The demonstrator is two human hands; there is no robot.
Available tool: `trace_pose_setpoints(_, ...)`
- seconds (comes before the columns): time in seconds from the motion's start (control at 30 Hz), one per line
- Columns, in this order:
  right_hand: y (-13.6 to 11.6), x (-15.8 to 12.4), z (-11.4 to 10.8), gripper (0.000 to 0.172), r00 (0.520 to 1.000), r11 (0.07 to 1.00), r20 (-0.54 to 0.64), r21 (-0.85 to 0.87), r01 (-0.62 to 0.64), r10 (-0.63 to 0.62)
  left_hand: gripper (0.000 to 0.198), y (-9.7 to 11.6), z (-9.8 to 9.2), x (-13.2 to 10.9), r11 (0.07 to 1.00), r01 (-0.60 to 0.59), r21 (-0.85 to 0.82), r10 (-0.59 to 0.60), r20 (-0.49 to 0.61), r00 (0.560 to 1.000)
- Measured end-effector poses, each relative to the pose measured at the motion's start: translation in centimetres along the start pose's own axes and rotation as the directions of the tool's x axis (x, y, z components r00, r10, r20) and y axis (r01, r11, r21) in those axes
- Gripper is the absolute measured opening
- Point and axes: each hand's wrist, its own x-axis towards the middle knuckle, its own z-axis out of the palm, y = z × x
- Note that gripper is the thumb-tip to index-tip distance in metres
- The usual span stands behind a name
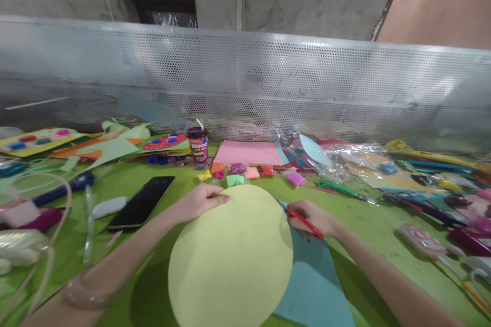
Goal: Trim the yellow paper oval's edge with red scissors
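My left hand (203, 199) grips the upper left edge of a large pale yellow paper disc (232, 260), thumb on top. Behind the disc, a sheet of blue paper (316, 286) sticks out on the right. My right hand (312, 214) is closed round red-handled scissors (305, 222) at the disc's right edge. The blades point up and left along the blue sheet's top edge; part of them is hidden behind the disc. Whether my left hand also pinches the blue sheet cannot be seen.
On the green table (245, 181) stand a drink cup (198, 148) and small coloured clay packets (236, 180). A black phone (143, 202) lies left, green-handled scissors (341, 188) right. Paper and plastic wrap line the back, before a perforated metal panel (245, 76).
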Motion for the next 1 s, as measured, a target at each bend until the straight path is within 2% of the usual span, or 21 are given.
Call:
trace_pose_setpoints(0.3, -0.21, -0.02, 0.18, 0.009, 1.000, 1.000, -0.007, 0.009, -0.011, 0.012, 0.032, -0.07, -0.04, 0.07, 1.000, 0.007, -0.001, -0.007, -0.005, 1.000)
trace_pose_setpoints(1.0, -0.73, -0.11, 0.08, 0.008, 1.000, 0.995, -0.012, -0.095, -0.008, 0.007, 0.031, -0.07, -0.08, 0.06, 0.999, 0.013, 0.031, -0.013, -0.013, 1.000)
